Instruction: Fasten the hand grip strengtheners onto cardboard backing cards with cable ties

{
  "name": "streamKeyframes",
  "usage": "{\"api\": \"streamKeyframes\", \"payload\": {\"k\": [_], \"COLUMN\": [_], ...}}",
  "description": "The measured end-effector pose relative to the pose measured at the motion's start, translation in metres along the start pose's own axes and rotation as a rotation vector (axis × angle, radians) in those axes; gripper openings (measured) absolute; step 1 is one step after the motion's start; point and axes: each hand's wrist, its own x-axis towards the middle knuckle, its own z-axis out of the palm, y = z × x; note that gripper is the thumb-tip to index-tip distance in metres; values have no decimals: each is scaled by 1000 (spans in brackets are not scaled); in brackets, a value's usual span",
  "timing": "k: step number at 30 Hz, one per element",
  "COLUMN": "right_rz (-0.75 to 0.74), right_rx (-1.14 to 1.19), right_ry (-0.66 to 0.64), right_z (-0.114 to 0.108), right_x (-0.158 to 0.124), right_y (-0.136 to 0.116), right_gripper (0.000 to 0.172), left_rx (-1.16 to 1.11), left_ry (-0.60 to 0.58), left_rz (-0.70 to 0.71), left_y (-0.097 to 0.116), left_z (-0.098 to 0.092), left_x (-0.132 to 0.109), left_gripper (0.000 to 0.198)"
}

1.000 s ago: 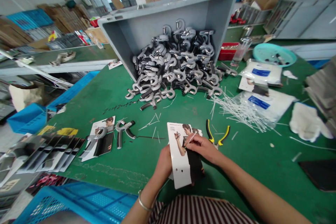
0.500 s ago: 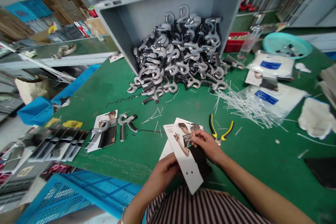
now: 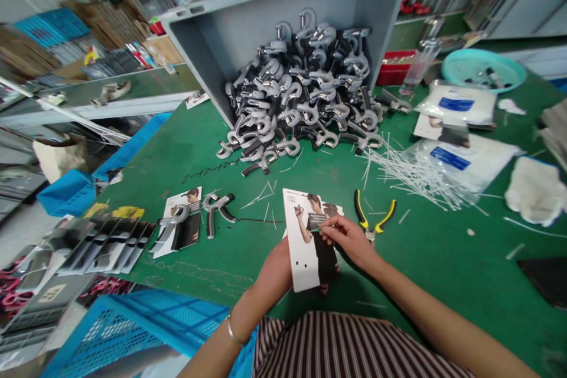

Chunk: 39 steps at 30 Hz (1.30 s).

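Head view
Card: a white printed backing card [image 3: 305, 242] is held above the near edge of the green table [image 3: 443, 260].
Left hand [image 3: 277, 271]: clamped on the card's left edge.
Right hand [image 3: 349, 239]: fingertips are pinched together at the card's face; anything between them cannot be made out.
Around: one pair of yellow-and-black pliers [image 3: 374, 218] lies just right.
Far: grey-and-black hand grippers [image 3: 305, 94] are heaped too thickly to be counted.

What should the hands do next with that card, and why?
My guess: the right hand should fetch the loose hand gripper and lay it on the card. The left hand holds that card with nothing on it and the right hand only pinches its printed face, while the neighbouring card already carries a gripper.
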Motion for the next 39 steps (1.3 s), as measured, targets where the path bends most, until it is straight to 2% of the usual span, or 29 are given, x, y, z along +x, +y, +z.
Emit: {"api": "streamKeyframes", "payload": {"k": [3,6,9,13,15,19,24,26,30,35,37,39], "right_rz": [-3,-16,-16,4,14,23,56,47,29,-63,-112,-137], "right_rx": [-13,-48,-32,20,31,74,126,137,143,-65,-157,-194], "right_ry": [-19,-39,-58,-67,-67,-63,-56,-68,-55,-72,-98,-117], "right_z": [1,1,0,0,1,2,2,1,2,10,13,13], "right_x": [5,7,5,5,6,9,8,8,5,-1,-3,-3], "right_y": [-4,-9,-10,-4,0,3,1,2,0,-12,-16,-17], "right_gripper": [25,23,23,25,25,27,28,27,25,21,20,20], "left_rx": [179,221,239,285,324,386,242,304,533,491,492,487], "left_ry": [-9,-159,-261,-378,-419,-377,-467,-432,-218,-140,-58,22], "left_rz": [32,101,134,178,203,263,311,346,310,148,66,62], "left_y": [3,14,22,19,17,23,37,35,20,2,-2,-2], "left_z": [-10,-24,-38,-50,-52,-50,-44,-41,-32,-16,-10,-7], "left_x": [-1,-8,-18,-27,-27,-21,-14,-13,-12,-10,-8,-7], "left_gripper": [48,50,60,67,64,51,53,48,40,29,28,32]}}
